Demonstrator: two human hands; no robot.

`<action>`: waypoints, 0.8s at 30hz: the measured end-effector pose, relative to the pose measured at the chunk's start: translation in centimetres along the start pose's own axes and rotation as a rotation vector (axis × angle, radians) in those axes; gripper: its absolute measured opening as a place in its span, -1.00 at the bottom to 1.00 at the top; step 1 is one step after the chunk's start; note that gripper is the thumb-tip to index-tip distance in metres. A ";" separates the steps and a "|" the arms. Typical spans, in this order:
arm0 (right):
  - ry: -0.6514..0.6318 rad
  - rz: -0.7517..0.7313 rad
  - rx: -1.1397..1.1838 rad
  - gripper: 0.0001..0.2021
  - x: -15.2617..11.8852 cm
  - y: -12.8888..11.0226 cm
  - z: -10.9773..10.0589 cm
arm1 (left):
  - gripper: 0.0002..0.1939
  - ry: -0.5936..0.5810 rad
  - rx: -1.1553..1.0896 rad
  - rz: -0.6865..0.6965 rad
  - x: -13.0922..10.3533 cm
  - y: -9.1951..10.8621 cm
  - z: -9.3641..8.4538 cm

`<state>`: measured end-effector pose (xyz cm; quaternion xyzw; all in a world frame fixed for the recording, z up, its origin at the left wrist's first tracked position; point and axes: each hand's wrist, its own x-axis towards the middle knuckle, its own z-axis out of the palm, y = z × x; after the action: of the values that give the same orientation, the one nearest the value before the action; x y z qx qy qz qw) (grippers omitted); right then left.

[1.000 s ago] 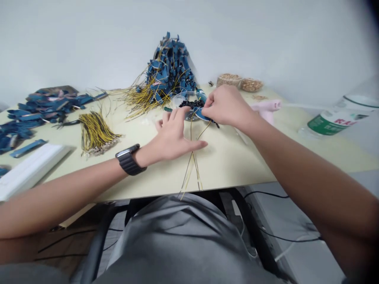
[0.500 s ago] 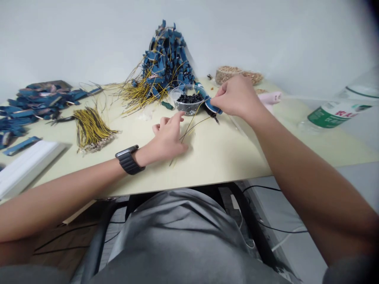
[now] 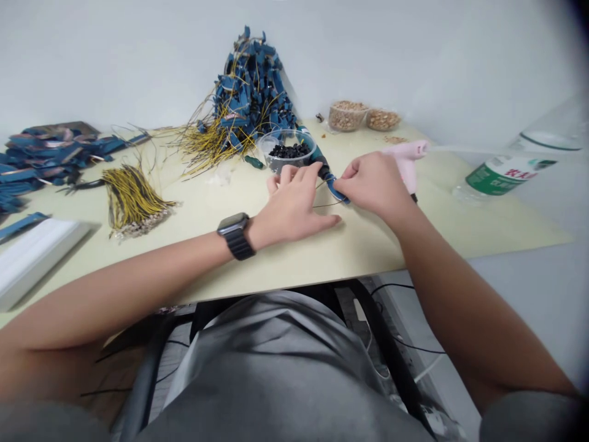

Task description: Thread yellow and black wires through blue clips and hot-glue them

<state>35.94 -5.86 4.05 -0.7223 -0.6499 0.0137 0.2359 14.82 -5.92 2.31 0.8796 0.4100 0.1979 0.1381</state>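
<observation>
My left hand [image 3: 292,205] is over the table with its fingers spread, its thumb pointing right, and a dark watch [image 3: 237,235] on its wrist. Just right of it, my right hand [image 3: 373,184] is closed in a pinch at the end of thin wires [image 3: 326,205]. The wires run leftward toward my left hand, which partly hides them. A long blue and dark tool [image 3: 323,162] lies beside the right fingertips, its kind unclear. Behind my left hand stands a clear tub [image 3: 269,147] of small black pieces [image 3: 289,151].
A tall pile of blue pieces with yellow wires [image 3: 255,92] leans by the wall. To the left are a yellow-black wire bundle [image 3: 133,196], blue strips [image 3: 55,153] and a white block [image 3: 39,255]. At right are a pink glue gun [image 3: 407,159], a bottle [image 3: 499,175] and tubs of nuts [image 3: 348,116].
My left hand has moved right, close to the right hand, with its fingers spread wider. My right hand has come lower and nearer, still pinching. The view has shifted slightly.
</observation>
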 end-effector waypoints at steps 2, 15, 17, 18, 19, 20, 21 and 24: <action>0.007 0.031 -0.006 -0.72 -0.8 0.5 0.1 | 0.04 0.009 0.033 0.011 1.3 0.6 1.0; -0.001 0.135 0.085 -0.67 -2.7 2.0 -0.5 | -0.36 0.021 0.095 0.046 4.4 3.3 3.2; 0.017 0.151 0.090 -0.69 -2.7 2.1 -0.6 | -0.35 0.016 0.089 0.047 4.7 3.4 3.3; 0.029 0.157 0.092 -0.70 -2.7 2.2 -0.6 | -0.34 0.014 0.085 0.050 4.9 3.5 3.4; 0.038 0.160 0.094 -0.70 -2.7 2.3 -0.5 | -0.33 0.014 0.080 0.053 5.0 3.5 3.5; 0.044 0.161 0.095 -0.70 -2.6 2.4 -0.4 | -0.33 0.017 0.075 0.057 5.1 3.6 3.6; 0.047 0.160 0.098 -0.69 -2.6 2.5 -0.3 | -0.33 0.021 0.071 0.062 5.2 3.6 3.6; 0.048 0.147 0.110 -0.67 -2.5 2.9 -0.4 | -0.35 0.023 0.072 0.074 5.5 3.3 3.8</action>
<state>38.44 -8.45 2.65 -0.7543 -0.5874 0.0492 0.2892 21.98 -4.00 1.63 0.8961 0.3858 0.1982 0.0943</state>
